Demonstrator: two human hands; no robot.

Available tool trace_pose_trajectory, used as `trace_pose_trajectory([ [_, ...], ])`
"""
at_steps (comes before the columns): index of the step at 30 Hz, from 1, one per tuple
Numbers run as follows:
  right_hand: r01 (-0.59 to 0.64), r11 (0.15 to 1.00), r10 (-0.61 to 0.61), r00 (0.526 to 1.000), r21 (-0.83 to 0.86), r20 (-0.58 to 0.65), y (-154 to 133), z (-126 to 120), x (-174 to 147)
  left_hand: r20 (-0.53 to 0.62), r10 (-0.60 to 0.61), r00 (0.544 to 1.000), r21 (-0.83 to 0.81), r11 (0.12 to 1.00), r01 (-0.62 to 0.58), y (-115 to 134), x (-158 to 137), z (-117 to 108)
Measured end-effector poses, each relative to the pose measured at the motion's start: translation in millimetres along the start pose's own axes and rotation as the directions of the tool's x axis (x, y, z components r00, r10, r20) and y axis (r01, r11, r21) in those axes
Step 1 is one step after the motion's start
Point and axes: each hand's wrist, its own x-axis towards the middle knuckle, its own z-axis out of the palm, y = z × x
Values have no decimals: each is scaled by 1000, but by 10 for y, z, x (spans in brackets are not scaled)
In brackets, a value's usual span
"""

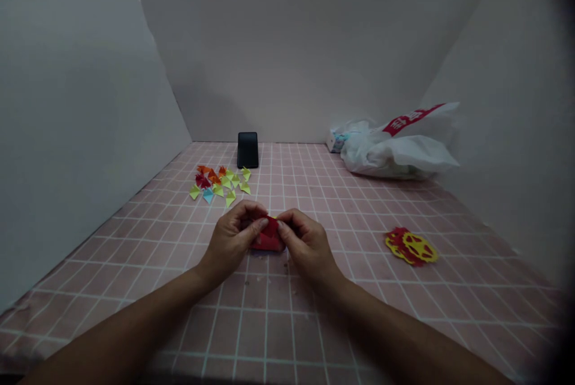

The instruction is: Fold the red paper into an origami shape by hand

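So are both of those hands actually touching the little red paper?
Touching. The head view shows the left hand and right hand pinching the red paper between their fingertips, with no gap visible.

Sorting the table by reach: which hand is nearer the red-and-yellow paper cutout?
Right. The right hand is closer to the cutout; the left hand sits farther away, beyond the red paper.

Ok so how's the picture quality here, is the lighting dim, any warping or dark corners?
Head view: dim and even, no glare; the red paper between the left hand and right hand stays readable. Grid lines on the pink tablecloth splay wide toward the near edge. The right corners darken.
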Motion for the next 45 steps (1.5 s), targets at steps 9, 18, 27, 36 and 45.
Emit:
trace_pose_trajectory([
  [9, -5, 1000, 5, 1000, -10, -2, -1, -10, 10, 35, 17, 999, 38, 999, -19, 16, 10, -12],
  [18, 18, 999, -18, 1000, -34, -6, -4, -2, -2, 58, 31, 998, 104, 994, -37, 10, 29, -42],
  [27, 35, 998, -35, 999, -48, -9, -3, -10, 9, 49, -117, 992, -36, 992, 119, -9, 28, -31],
  [36, 35, 996, -37, 999, -84, -12, -68, -19, -13, 77, -212, 974, -156, 963, 221, 16, 44, -30],
  [45, -58, 993, 55, 998, 99, 33, -39, -20, 0, 15, -139, 990, -75, 987, 139, 36, 55, -41],
])
